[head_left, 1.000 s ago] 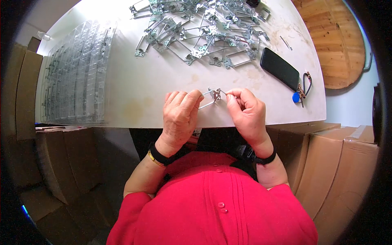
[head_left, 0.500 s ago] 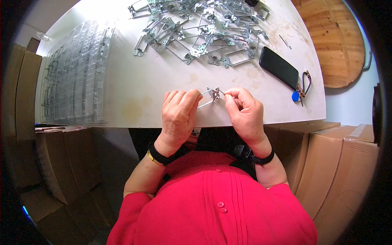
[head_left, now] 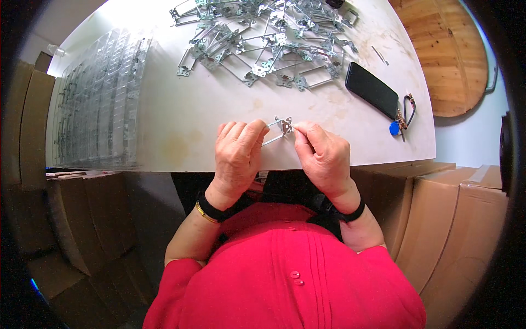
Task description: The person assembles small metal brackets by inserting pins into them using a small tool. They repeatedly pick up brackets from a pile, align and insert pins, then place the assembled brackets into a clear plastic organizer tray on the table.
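Over the front of the white table [head_left: 213,109], my left hand [head_left: 238,156] is closed around a metal bracket with a wire frame [head_left: 285,126]. The two wire arms run into my left fist, which covers their far ends, and the plate with holes sticks out to the right. My right hand [head_left: 324,153] is closed in a pinch, its fingertips at the right edge of the plate. Whatever sits between that thumb and finger is hidden. Beyond my hands lies a heap of similar metal brackets [head_left: 268,49] with wire frames, tangled together.
Clear plastic trays [head_left: 101,104] holding rows of metal parts are stacked at the left. To the right lie a black phone [head_left: 372,90], a cord with a blue tag [head_left: 394,129] and thin metal pins [head_left: 379,55]. Cardboard boxes [head_left: 455,219] stand below the table's edge.
My right fingertips have moved left, up against the bracket's plate; a thin piece showing between them and the plate is now hidden. My left hand keeps its hold.
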Demonstrator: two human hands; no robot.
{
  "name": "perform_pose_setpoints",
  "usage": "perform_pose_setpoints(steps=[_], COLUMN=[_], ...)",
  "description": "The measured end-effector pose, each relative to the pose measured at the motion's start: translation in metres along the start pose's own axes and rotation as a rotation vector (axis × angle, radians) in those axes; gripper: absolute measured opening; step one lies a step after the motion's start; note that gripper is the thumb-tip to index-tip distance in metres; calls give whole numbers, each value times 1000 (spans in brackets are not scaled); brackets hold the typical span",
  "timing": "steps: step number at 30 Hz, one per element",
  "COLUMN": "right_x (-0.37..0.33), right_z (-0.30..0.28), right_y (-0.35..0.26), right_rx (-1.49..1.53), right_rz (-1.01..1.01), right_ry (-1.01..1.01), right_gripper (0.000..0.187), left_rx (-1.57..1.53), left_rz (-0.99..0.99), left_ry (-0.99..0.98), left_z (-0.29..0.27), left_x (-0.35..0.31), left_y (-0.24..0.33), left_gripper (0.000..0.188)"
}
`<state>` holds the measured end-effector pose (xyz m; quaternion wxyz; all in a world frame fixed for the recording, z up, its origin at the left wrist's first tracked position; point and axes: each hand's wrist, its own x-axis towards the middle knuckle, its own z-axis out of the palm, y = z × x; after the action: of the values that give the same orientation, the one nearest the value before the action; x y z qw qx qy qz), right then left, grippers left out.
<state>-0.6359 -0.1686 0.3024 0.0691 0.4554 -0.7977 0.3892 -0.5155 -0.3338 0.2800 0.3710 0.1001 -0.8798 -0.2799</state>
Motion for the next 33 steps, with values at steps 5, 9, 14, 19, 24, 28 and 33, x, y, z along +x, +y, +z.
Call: perform_pose_setpoints(steps=[5,9,14,19,24,28,33], right_x=[0,3,1,4,1,1,1], right_z=[-2,-2,-3,-2,0,-1,0], right_y=[2,-1,1,-4,2,0,-1], right_rx=[-67,-45,-91,-45,-64,-54,-77], right_rz=[-45,-74,-50,-59,-48,-47,-58], right_ry=[0,9,-4,15,1,6,2], right_gripper=[16,16,17,17,17,16,16], left_rx=[3,8,18,-1,15,5,-1], left_rz=[-1,4,1,1,-16,0,-7], left_ry=[-7,3,-17,-8,-24,-11,-15], left_z=[-1,0,-2,0,-2,0,-2], left_x=[0,-1,0,-1,-1,-1,-1], left_y=[0,-1,1,-1,1,-1,0], left_gripper=[7,7,8,8,8,7,6])
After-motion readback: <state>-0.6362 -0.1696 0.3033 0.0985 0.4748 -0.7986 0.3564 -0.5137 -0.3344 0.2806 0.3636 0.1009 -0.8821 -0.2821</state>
